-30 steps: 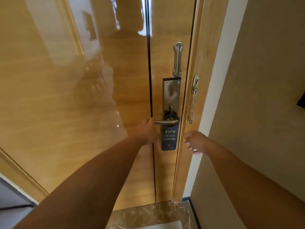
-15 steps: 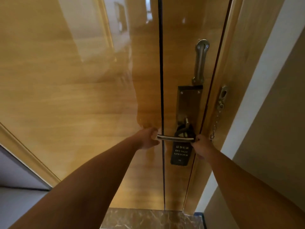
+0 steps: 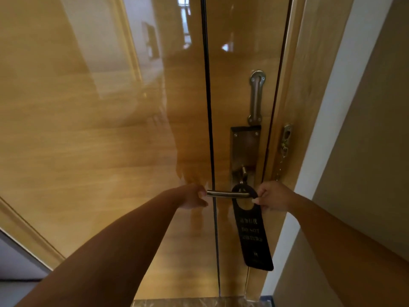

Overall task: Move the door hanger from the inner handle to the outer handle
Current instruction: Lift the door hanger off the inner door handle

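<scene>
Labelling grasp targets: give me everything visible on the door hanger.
The door hanger is a flat, dark, long tag, card or plastic by its look, with a round hole at the top and blurred gold lettering, part of it legible as "DO NOT". Its loop is around the metal lever handle, and the body hangs tilted, lower end swung out to the right. The right hand pinches its upper right edge beside the hole. The left hand is on the lever's free end, not touching the hanger.

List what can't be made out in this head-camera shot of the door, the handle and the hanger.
- Outer handle: head view, hidden behind the closed door.
- Top line of print on the door hanger: blurred, unreadable.
- Right hand fingertips: behind the hanger's edge.
- Left hand palm: turned away, on the inner handle.
</scene>
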